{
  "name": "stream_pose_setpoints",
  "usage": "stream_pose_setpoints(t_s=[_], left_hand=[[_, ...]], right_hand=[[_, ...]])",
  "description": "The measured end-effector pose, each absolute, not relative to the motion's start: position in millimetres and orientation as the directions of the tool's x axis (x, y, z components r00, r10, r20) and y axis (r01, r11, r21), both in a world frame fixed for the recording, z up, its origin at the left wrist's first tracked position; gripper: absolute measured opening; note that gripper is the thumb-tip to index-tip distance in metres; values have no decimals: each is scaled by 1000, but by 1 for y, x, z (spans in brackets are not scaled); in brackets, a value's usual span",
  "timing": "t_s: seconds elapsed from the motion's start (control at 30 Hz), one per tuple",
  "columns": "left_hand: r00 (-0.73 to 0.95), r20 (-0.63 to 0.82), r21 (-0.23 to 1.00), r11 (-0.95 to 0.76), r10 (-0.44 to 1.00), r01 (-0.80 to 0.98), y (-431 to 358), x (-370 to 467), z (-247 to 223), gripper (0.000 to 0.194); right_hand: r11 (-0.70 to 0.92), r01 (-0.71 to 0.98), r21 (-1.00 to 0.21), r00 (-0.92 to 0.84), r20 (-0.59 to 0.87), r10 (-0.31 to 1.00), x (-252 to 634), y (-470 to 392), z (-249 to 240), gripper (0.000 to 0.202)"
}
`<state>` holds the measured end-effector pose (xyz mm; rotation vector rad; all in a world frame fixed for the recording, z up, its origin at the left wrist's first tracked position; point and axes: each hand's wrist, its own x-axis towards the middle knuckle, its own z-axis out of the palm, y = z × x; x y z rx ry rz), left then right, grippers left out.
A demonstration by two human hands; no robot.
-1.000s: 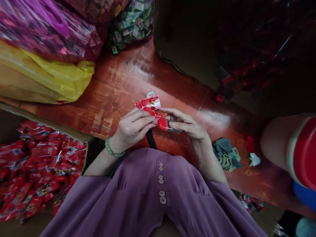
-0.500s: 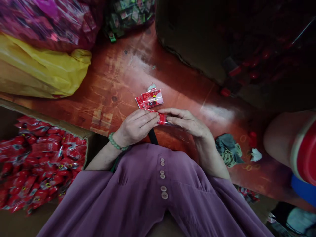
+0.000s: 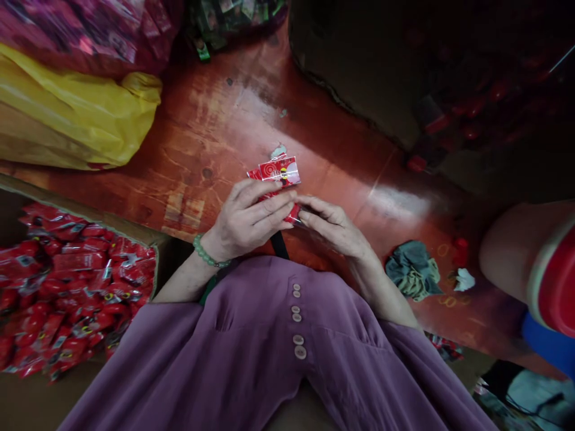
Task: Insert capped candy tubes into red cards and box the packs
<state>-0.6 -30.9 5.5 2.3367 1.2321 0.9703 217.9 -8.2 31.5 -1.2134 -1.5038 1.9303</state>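
Between my two hands is a small red packet (image 3: 293,214) in clear wrapping, partly hidden by the fingers. My left hand (image 3: 254,218), with a green bead bracelet (image 3: 205,252) at the wrist, is closed on the packet's left part. The fingertips of my right hand (image 3: 335,226) pinch its right end. Just beyond my left fingers, a few printed red cards (image 3: 272,172) lie overlapping on the reddish table (image 3: 233,129); the fingers cover their near edge.
An open carton (image 3: 155,242) of red wrapped packets stands at the left. Yellow (image 3: 90,120) and pink (image 3: 99,36) bags lie upper left. Bundled grey-green cloth (image 3: 412,269) and a red-rimmed bucket (image 3: 507,251) are at the right. A dark carton (image 3: 354,78) lies beyond.
My left hand has moved slightly up and over the near edge of the cards, covering more of the red packet. My right hand stays at the packet's right end. The whole view has shifted slightly.
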Motion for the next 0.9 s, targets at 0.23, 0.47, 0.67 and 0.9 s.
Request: stream_pose_setpoints(t_s=[0.23, 0.47, 0.67, 0.9], left_hand=[[-207, -66, 998, 66, 976, -9, -56, 7, 22, 59], [71, -550, 619, 463, 832, -635, -49, 38, 38, 31], [-6, -624, 550, 433, 782, -714, -43, 48, 27, 29], [-36, -573, 560, 359, 819, -747, -40, 52, 19, 31]], right_hand=[[-198, 221, -955, -448, -280, 849, 215, -14, 40, 39], [181, 361, -915, -523, -38, 852, 202, -18, 41, 38], [536, 462, -706, -482, 307, 820, 191, -30, 18, 56], [234, 314, -920, -338, 122, 933, 182, -24, 17, 35]])
